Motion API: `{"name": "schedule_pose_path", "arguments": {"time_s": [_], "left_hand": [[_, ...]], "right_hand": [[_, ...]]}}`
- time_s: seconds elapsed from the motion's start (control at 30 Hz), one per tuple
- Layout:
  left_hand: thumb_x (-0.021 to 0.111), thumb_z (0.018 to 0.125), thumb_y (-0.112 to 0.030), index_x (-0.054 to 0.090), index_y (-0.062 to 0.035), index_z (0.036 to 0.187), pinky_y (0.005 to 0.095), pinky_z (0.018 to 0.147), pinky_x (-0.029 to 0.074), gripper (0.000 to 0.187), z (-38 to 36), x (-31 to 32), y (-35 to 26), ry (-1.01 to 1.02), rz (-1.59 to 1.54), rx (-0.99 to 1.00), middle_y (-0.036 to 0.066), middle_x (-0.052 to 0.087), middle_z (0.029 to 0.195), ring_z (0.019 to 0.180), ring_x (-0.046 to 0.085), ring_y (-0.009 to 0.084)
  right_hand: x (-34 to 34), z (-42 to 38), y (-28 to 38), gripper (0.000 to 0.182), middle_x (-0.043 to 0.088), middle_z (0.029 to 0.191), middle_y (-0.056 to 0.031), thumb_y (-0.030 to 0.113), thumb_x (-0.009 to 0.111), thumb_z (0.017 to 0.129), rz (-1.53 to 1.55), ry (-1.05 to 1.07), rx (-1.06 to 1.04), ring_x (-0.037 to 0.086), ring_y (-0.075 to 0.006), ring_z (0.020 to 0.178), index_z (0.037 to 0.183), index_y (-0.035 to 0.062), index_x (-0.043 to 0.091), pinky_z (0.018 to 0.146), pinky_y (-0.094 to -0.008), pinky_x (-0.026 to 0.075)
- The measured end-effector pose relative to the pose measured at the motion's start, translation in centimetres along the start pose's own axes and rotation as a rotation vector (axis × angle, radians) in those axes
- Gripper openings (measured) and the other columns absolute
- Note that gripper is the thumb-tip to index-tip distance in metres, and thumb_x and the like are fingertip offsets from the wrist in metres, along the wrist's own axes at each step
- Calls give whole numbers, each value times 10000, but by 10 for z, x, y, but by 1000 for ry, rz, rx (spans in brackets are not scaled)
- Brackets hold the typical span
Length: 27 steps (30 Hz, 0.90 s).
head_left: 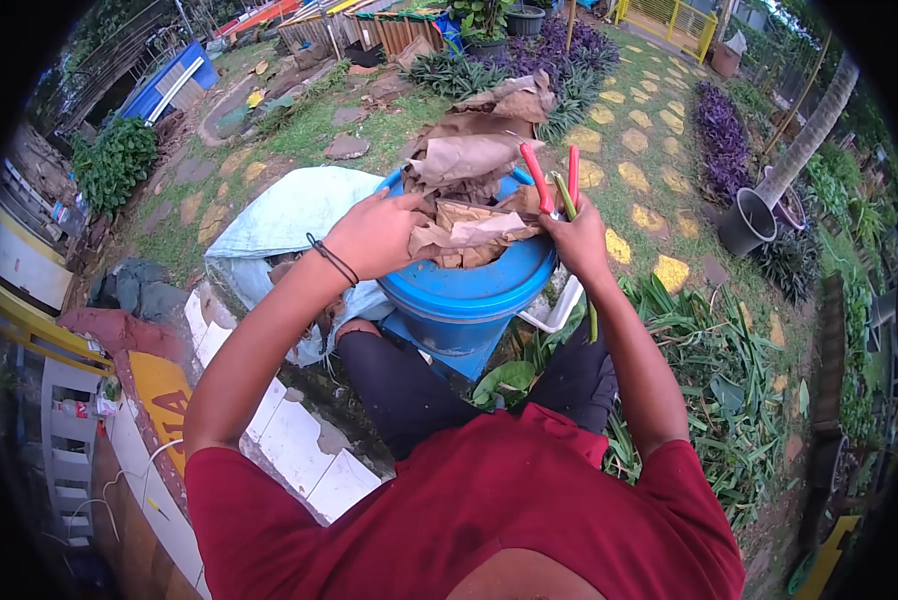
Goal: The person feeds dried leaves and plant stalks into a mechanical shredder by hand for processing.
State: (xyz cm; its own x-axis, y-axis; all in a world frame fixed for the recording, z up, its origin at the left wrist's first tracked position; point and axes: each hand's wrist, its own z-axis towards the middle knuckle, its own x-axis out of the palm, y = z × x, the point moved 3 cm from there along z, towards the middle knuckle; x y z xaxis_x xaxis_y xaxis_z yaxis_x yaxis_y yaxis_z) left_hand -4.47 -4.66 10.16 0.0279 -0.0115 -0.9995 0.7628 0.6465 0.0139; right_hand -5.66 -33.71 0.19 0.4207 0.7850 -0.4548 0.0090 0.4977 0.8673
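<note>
My left hand (374,235) holds brown paper (474,232) at the top of the blue bin (464,292), near its left edge. Near the right edge, my right hand (580,242) grips red clippers (536,178) and a green stem (594,322).

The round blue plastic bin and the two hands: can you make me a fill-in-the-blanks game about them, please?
1. The red-handled cutting tool is held in the person's ____ hand.
2. Thin dark bands circle the person's ____ wrist.
3. The crumpled paper on the round blue plastic bin is coloured ____.
4. The long thin plant stem between the tool's handles is coloured ____.

Missing words: right; left; brown; green.
</note>
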Motion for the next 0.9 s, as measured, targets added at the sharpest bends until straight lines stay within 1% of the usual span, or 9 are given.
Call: {"name": "schedule_pose_path", "arguments": {"time_s": [0.1,0.17,0.4,0.6,0.7,0.77,0.8,0.83,0.9], "left_hand": [[757,838,-349,716,-92,1111,432,964,496,377,-11,-10,3,-10,37,-20,93,644,1217,1056,623,349],[769,842,-323,702,-53,1095,428,940,502,376,-15,-22,7,-16,-252,-110,103,641,1188,1051,626,346],[713,893,-470,691,-51,1071,429,847,516,456,-27,-37,25,-256,-246,-253,119,613,1034,944,652,331],[723,884,-512,346,-33,1472,423,1059,432,847,1,-34,36,-265,-312,-389,242,497,1405,1291,521,372],[700,918,-456,349,-39,1472,426,1062,432,777,37,-8,21,-285,-624,-143,242,495,1433,1278,541,375],[673,947,-386,341,-31,1469,434,1044,444,713,49,6,17,-185,-645,-68,239,561,1361,1246,565,392],[632,959,-315,466,-37,1360,448,987,475,515,47,10,13,-284,-620,-60,251,645,1197,1167,598,414],[632,959,-315,466,-37,1360,448,987,475,515,51,17,17,-286,-626,-59,251,645,1197,1167,598,414],[618,957,-311,558,-55,1261,478,960,479,402,54,34,25,-305,-487,-123,264,644,1173,1122,602,429]], "right_hand": [[-7,-2,20,431,708,943,-196,238,800,743,-17,11,-52,702,-330,871,1083,25,644,799,-420,525],[-10,-7,33,452,712,952,-202,242,804,740,-104,8,-81,700,-355,894,1107,35,639,802,-431,524],[-11,-23,63,439,717,921,-204,271,793,765,-94,21,-142,693,-393,908,1127,93,621,796,-482,521],[15,-32,83,495,685,907,-262,269,772,779,-363,135,-307,669,-445,899,1148,56,521,737,-561,505],[21,-27,71,505,668,1019,-296,233,760,787,-427,207,-308,661,-453,955,1185,36,519,778,-539,518],[17,-18,49,523,670,1063,-285,183,759,786,-41,288,-280,660,-445,1014,1237,28,544,859,-481,528],[8,-20,44,492,700,1098,-193,121,746,819,60,306,-257,682,-335,1041,1267,20,571,942,-384,505],[1,-21,45,492,700,1098,-193,121,746,819,53,306,-257,682,-335,1041,1267,20,571,942,-384,505],[-6,-27,45,432,692,1090,-74,86,733,856,358,420,-146,642,-178,1033,1259,18,592,972,-320,466]]}}
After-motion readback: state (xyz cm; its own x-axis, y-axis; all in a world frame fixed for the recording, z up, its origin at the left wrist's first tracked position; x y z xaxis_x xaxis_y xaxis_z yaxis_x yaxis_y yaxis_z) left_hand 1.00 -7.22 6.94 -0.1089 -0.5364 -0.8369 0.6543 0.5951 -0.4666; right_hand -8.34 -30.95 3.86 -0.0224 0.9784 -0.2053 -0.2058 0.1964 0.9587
